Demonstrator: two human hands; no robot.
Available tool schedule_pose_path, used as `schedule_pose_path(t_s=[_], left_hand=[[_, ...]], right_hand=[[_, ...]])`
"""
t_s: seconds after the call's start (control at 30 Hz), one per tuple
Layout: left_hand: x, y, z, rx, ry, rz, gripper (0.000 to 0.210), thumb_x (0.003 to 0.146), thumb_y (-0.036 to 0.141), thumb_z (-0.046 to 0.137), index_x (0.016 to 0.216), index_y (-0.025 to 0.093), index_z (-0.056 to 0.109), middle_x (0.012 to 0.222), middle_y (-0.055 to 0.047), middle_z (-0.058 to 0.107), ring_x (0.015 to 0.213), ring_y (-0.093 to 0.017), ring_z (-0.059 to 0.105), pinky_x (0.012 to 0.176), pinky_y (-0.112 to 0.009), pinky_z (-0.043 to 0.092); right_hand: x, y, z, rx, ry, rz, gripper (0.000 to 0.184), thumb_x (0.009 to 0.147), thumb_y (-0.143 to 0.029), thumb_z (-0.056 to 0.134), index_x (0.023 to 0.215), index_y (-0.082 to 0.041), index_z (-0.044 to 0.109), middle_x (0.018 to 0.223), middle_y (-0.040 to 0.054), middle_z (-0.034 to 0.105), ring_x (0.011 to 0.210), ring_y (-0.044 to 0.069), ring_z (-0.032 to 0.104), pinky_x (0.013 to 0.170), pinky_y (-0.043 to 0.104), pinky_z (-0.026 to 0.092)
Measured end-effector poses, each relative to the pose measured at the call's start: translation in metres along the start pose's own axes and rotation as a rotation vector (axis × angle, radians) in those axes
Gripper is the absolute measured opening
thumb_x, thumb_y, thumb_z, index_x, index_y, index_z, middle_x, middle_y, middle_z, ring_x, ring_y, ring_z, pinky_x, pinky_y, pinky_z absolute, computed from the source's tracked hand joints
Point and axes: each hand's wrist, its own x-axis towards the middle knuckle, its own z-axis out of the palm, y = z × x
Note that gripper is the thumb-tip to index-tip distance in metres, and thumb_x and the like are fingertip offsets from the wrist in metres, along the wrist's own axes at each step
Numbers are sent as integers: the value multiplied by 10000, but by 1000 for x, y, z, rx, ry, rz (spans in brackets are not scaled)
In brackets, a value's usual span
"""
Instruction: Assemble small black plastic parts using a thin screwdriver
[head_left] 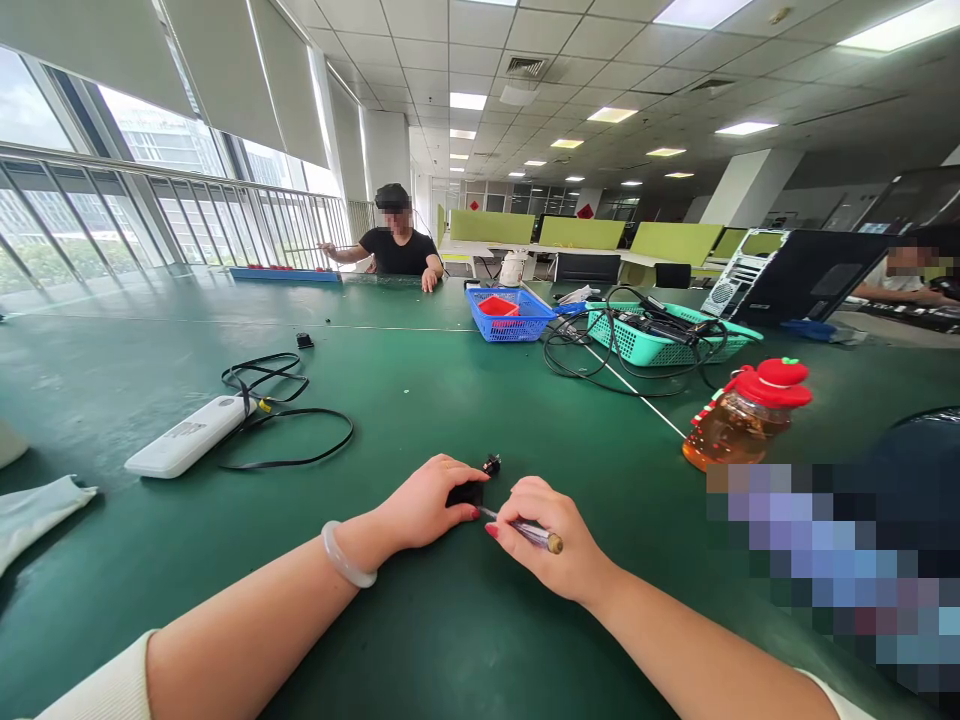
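In the head view, my left hand (pixel 427 500) is closed around a small black block (pixel 466 493) on the green table, its fingers hiding much of the block. A pale bangle circles that wrist. My right hand (pixel 551 540) grips a small screwdriver (pixel 536 535) with a clear handle and a brownish end. Its thin metal shaft points left, and the tip meets the near right edge of the block, by my left thumb. Just beyond the block lies a small black piece with metal parts (pixel 492 464), close to my left fingertips.
At left lies a white power strip (pixel 191 436) with a looped black cord (pixel 330 412). A blue basket (pixel 510 325), a green basket (pixel 652 348) of cables and a red-lidded bottle (pixel 739 425) stand to the right. A headset-wearing person (pixel 397 240) sits across the table.
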Motion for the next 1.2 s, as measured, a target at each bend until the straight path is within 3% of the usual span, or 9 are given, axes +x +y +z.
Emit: schedule_pose_path(t_s=[0.17, 0.5, 0.73, 0.83, 1.03, 1.1, 1.2], left_hand=[[0, -1, 1, 12, -2, -3, 478, 799, 261, 705, 1266, 244, 604, 1186, -64, 683, 1123, -242, 587, 998, -404, 464], [0, -5, 3, 20, -3, 40, 563, 820, 302, 680, 1360, 243, 534, 1211, -82, 662, 1121, -249, 586, 994, -415, 474], [0, -10, 4, -5, 0, 51, 530, 845, 382, 659, 1350, 273, 542, 1218, -74, 659, 1129, -250, 575, 997, -422, 465], [0, -8, 2, -8, -17, 39, 523, 854, 380, 647, 1353, 266, 540, 1241, -78, 650, 1146, -252, 565, 1008, -422, 457], [0, -7, 2, -7, -29, 44, 511, 857, 301, 642, 1356, 269, 537, 1261, -69, 643, 1161, -242, 554, 1032, -419, 440], [0, -6, 2, -2, -23, 38, 508, 856, 305, 643, 1352, 268, 541, 1260, -75, 641, 1158, -244, 559, 1025, -420, 448], [-1, -4, 2, 15, -10, 27, 521, 850, 311, 646, 1357, 255, 536, 1247, -89, 645, 1142, -249, 573, 1011, -428, 462]], right_hand=[[0, 0, 1, -19, 24, -3, 108, 876, -227, 595, 771, -233, 621, 689, -14, 615, 697, 144, 533, 742, 309, 442], [0, -3, 3, -44, 7, -76, 104, 898, -185, 544, 826, -237, 599, 748, -21, 653, 703, 138, 552, 816, 334, 447], [0, -5, 5, -86, 43, 150, 141, 906, -262, 545, 805, -257, 643, 785, -19, 706, 785, 179, 581, 781, 325, 466], [1, -6, 6, -87, 56, 217, 181, 918, -294, 515, 806, -254, 651, 773, -20, 706, 732, 174, 595, 782, 329, 460], [7, -4, 11, 27, 128, 414, 292, 932, -385, 477, 741, -220, 624, 678, 2, 655, 597, 155, 578, 576, 270, 437], [6, -4, 11, 15, 134, 378, 289, 936, -370, 473, 737, -220, 619, 678, 4, 659, 601, 156, 577, 592, 279, 447], [2, -8, 8, -56, 104, 144, 209, 924, -292, 495, 763, -236, 617, 696, -7, 681, 662, 166, 585, 738, 333, 473]])
